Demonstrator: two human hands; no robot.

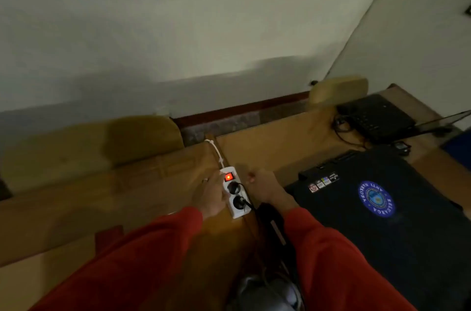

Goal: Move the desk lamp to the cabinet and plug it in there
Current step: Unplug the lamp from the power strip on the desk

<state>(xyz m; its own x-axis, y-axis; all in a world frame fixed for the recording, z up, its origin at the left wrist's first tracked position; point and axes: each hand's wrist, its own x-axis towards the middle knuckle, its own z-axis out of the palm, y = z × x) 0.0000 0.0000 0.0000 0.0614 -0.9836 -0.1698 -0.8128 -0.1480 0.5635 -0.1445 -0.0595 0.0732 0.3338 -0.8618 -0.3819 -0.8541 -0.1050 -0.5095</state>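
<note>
Between the hands at lower center, power strip (234, 192) runs away lengthwise; left hand (211, 194) flat against it, right hand (265, 187) loosely curled, holding nothing, equally close.

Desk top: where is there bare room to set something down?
Bare wood lies left of the power strip, beyond the left hand, and behind it toward the open laptop. The right side is crowded: a closed laptop, cables, the right hand.

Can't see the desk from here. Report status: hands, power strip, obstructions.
Left hand flat against power strip, steadying it. Right hand loosely curled beside it, empty. Switch lit red, two black plugs seated. Lamp not in view.
</note>
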